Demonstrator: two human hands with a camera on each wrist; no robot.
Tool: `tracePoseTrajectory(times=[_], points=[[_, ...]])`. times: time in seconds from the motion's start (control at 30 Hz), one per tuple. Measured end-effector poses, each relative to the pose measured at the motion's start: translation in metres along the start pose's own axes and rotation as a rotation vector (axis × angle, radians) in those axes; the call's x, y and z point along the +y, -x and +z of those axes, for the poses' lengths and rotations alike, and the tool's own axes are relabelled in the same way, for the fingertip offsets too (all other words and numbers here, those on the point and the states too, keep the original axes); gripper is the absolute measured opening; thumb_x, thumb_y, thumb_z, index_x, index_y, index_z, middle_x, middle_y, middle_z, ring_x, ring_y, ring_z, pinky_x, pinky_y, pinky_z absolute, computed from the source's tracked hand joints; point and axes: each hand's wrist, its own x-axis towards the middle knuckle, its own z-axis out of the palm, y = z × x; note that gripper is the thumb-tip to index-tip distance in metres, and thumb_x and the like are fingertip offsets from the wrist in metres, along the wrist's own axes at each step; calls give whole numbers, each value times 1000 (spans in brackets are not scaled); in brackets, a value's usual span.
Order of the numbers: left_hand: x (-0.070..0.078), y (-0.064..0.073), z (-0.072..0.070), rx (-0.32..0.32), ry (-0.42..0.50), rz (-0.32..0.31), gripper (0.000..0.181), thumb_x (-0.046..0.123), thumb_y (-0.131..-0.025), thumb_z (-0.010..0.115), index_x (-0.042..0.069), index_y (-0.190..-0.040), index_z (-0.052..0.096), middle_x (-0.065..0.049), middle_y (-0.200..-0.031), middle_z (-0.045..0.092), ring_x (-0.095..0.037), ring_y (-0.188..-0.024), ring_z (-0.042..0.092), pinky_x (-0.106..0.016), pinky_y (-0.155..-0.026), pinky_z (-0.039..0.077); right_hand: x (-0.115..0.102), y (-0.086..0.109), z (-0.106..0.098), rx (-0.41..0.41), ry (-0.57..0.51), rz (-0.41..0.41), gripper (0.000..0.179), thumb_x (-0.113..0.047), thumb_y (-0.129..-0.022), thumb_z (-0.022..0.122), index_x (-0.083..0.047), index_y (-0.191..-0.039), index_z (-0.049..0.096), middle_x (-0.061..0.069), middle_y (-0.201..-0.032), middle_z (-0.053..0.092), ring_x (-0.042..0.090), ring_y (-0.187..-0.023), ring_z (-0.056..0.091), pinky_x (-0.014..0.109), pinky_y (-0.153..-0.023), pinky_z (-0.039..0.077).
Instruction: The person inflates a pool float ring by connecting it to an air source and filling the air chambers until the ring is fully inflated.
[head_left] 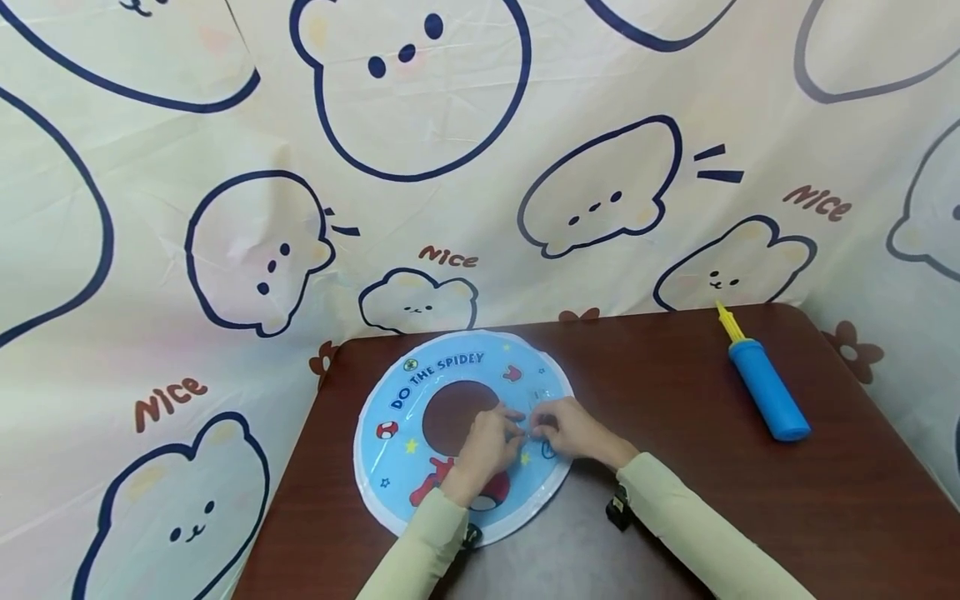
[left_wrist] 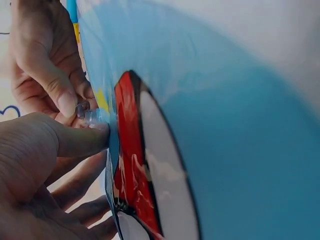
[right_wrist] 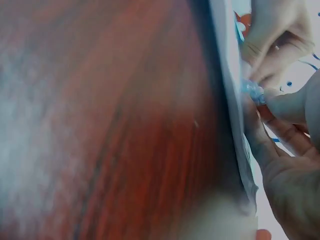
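Observation:
A light blue swim ring [head_left: 382,467] with a white edge, "DO THE SPIDEY" lettering and red cartoon prints lies on the table. Its small clear valve [left_wrist: 92,117] stands up from the ring's surface between both hands. My left hand [head_left: 486,454] comes over the near part of the ring, thumb and fingers pinching the valve's base. From the right, my right hand [head_left: 577,429] pinches the top end of the same valve [right_wrist: 254,92]. In the right wrist view the two hands meet closely at the valve, their fingertips partly hiding it.
A blue hand pump [head_left: 768,392] with a yellow nozzle lies at the right back of the dark brown table [head_left: 675,375]. Behind the table hangs a pale cloth [head_left: 450,208] printed with cartoon bears.

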Motion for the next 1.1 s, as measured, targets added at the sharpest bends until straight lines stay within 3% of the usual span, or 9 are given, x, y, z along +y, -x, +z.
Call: tracePoseTrajectory(times=[0.17, 0.3, 0.53, 0.83, 1.1], points=[[1, 3, -1, 15, -5, -3, 13, 14, -99, 78, 14, -109, 85, -3, -139, 72, -30, -136, 63, -54, -113, 52, 0, 1, -2, -24, -49, 42, 17, -11, -99, 74, -26, -93, 76, -15, -92, 74, 5, -91, 68, 40, -94, 60], [2, -2, -4, 26, 2, 37, 14, 13, -99, 77, 12, -110, 85, -5, -137, 73, -30, -133, 65, -51, -110, 55, 0, 3, -8, 4, -67, 61, 15, -9, -98, 75, -24, -97, 78, -11, -99, 78, 10, -98, 73, 41, -95, 62], [5, -10, -12, 11, -42, 92, 22, 13, -98, 78, 10, -118, 82, -7, -135, 74, -29, -127, 69, -46, -103, 60, -3, 4, -17, 25, 15, -20, 19, -5, -96, 76, -15, -112, 81, -1, -111, 80, 17, -109, 75, 41, -99, 61], [1, -2, -9, 3, -46, 89, 26, 25, -97, 80, 17, -122, 81, -3, -137, 73, -27, -136, 59, -54, -120, 45, -6, 15, -13, 10, 76, 75, 16, -13, -96, 80, -17, -111, 81, -5, -106, 78, 11, -100, 72, 36, -96, 62], [-3, -6, -6, -6, -79, 151, 21, 24, -97, 80, 19, -118, 83, -4, -137, 72, -30, -137, 55, -59, -119, 42, -5, 17, -11, 34, 73, 70, 15, -11, -95, 82, -18, -108, 82, -5, -105, 78, 11, -99, 72, 38, -97, 62]])
